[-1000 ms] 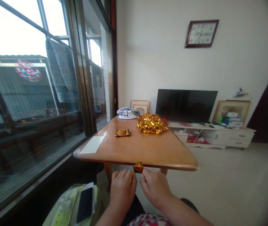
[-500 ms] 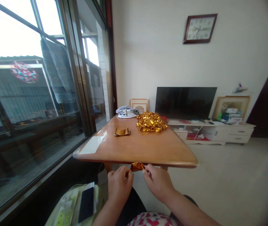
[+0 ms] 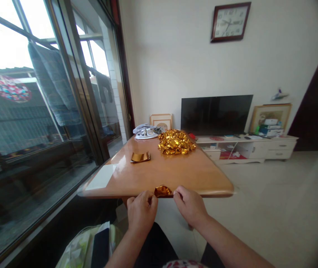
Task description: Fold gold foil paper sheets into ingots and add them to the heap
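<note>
A crinkled piece of gold foil paper is stretched between my two hands at the near edge of the wooden table. My left hand pinches its left end, fingers curled. At the right end, the thumb and forefinger of my right hand are pressed together; the tip of foil there is too small to see clearly. Farther back on the table lies a heap of crumpled gold foil pieces. To the left of that heap is a curved stack of flat gold foil sheets.
A white sheet lies on the table's left side, and a grey-white bundle at its far end. Low on my left, a dark phone rests on a light green surface. Window panes line the left; a television stands beyond.
The view has shifted a little, so the room appears farther left and higher. My right hand has moved slightly away from the left, and the foil piece now appears against the table edge.
</note>
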`<state>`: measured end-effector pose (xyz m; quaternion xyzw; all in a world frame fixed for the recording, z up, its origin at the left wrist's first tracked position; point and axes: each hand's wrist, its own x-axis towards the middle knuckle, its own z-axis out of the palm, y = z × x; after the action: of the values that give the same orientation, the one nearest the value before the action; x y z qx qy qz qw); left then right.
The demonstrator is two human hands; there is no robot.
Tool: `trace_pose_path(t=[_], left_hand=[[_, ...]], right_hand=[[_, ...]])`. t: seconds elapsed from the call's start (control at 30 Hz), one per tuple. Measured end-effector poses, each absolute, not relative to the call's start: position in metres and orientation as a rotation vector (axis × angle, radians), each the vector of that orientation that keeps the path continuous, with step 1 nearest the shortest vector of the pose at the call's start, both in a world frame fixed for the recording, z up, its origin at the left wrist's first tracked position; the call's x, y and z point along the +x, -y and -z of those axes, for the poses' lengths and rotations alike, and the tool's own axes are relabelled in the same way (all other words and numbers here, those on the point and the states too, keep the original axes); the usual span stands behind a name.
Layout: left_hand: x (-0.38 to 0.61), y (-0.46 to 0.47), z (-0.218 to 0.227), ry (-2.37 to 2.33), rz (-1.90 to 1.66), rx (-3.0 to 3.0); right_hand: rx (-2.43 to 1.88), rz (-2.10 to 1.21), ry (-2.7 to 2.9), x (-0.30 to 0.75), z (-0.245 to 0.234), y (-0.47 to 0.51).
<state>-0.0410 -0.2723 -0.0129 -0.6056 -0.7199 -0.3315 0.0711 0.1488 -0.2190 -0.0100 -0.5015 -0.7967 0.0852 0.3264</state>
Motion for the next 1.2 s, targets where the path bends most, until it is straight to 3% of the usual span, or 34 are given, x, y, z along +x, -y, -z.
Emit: trace_pose_path(t=[0.83,1.2], left_hand=[[-0.034,0.116,-0.009,2.363,0.899,-1.805],[-0.055,0.038,-0.006,2.465,1.052,-1.741]], right_hand=[[-1.646,-0.145,2.087,0.180,0.030,0.053],[-1.693,-0.075,2.161,0.167,0.028,-0.007]])
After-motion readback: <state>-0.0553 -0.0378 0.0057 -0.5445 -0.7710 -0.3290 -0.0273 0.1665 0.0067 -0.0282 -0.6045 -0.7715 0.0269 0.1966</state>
